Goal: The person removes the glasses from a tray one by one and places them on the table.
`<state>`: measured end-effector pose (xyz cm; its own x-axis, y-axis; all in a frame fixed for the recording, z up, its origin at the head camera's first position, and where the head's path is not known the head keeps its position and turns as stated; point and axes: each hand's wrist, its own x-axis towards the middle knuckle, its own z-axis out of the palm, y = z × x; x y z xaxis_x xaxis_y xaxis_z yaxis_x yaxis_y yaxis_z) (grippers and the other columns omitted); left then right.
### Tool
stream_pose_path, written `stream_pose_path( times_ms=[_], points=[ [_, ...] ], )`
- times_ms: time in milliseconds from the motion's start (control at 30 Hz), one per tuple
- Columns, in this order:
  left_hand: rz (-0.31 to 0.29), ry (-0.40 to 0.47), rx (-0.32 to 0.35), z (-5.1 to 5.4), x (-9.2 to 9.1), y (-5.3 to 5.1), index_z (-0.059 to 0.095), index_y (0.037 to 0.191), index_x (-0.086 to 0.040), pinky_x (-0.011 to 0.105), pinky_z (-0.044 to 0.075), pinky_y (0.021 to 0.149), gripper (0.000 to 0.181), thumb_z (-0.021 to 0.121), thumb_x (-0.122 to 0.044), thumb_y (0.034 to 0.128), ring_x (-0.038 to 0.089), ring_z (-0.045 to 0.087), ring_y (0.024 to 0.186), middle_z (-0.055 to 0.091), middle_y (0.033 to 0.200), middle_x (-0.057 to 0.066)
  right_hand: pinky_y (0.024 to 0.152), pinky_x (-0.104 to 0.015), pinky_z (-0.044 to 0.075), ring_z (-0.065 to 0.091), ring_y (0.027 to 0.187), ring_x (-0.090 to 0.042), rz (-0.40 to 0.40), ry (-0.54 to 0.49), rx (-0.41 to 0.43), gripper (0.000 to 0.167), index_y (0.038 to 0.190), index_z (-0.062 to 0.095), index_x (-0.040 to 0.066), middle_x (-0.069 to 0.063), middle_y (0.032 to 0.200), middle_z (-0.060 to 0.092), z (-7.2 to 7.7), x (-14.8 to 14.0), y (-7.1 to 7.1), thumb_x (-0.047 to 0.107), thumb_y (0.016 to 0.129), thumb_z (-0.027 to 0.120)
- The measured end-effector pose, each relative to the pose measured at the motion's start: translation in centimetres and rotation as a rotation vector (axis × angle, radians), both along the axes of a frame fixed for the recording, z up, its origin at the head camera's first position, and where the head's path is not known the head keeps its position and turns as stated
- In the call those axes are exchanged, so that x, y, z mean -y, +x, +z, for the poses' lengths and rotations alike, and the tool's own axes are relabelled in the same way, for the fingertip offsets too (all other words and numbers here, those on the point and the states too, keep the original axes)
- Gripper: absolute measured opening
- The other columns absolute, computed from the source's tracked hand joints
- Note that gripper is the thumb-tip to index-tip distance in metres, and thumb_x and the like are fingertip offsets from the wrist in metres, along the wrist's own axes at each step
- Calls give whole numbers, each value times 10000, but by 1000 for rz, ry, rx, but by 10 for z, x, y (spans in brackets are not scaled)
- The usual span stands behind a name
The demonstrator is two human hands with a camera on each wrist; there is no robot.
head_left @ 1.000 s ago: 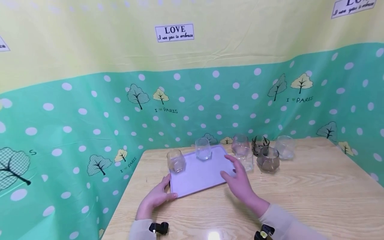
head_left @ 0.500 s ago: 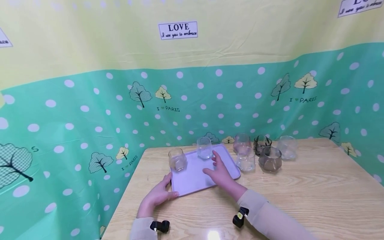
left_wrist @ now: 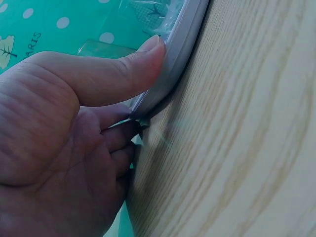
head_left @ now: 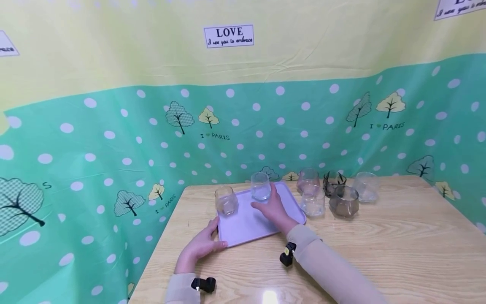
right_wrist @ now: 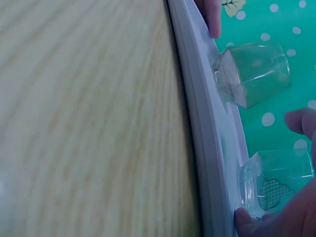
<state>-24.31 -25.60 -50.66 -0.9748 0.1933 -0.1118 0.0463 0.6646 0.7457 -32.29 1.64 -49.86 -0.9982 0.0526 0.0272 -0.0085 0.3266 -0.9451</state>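
Observation:
A lilac rectangular tray [head_left: 243,226] lies on the table with two clear glasses on it. My left hand [head_left: 203,245] holds its near left corner, the thumb on the rim and the other fingers against the side, as the left wrist view shows. One glass [head_left: 226,202] stands at the tray's left edge. The other glass [head_left: 260,186], at the back edge, has my right hand [head_left: 271,207] around its right side. In the right wrist view, fingertips touch near the base of that glass [right_wrist: 279,173], while the thumb [right_wrist: 300,121] stays apart from it.
Right of the tray stand several more glasses: a clear one [head_left: 313,202], a pinkish one [head_left: 308,179], a dark-patterned one [head_left: 334,182], a smoky grey one [head_left: 344,202] and another clear one [head_left: 366,186]. A green dotted curtain [head_left: 243,109] hangs behind the wooden table [head_left: 379,240].
My right hand has moved left from the tray's right edge, over the tray, to the back glass. The left hand stays at the tray's corner. The view has shifted slightly.

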Motion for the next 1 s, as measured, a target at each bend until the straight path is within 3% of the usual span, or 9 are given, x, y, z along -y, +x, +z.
stream_pose_path(
  times_ms=[333, 767, 1000],
  points=[
    [-1, -2, -8, 3, -1, 5, 272, 1671, 16, 635, 163, 1288, 1080, 897, -269, 838, 479, 196, 1594, 259, 1720, 258, 1253, -640, 290, 307, 1536, -510, -77, 111, -82, 1091, 1702, 209, 91, -247, 1711, 292, 2, 3, -26, 296, 870, 884],
    [3, -8, -9, -1, 2, 0, 271, 1683, -20, 638, 168, 1287, 1092, 899, -307, 837, 465, 201, 1598, 263, 1729, 227, 1266, -579, 305, 365, 1529, -460, -22, 148, -80, 1023, 1692, 252, 82, -250, 1687, 349, 3, -3, -47, 338, 918, 870],
    [5, -12, -5, -3, 2, 0, 277, 1678, -9, 650, 179, 1280, 1085, 901, -296, 838, 476, 211, 1592, 266, 1724, 241, 1215, -551, 405, 479, 1454, -437, -2, 149, -33, 965, 1632, 334, 51, -245, 1605, 474, 6, -7, -56, 316, 894, 897]
  ],
)
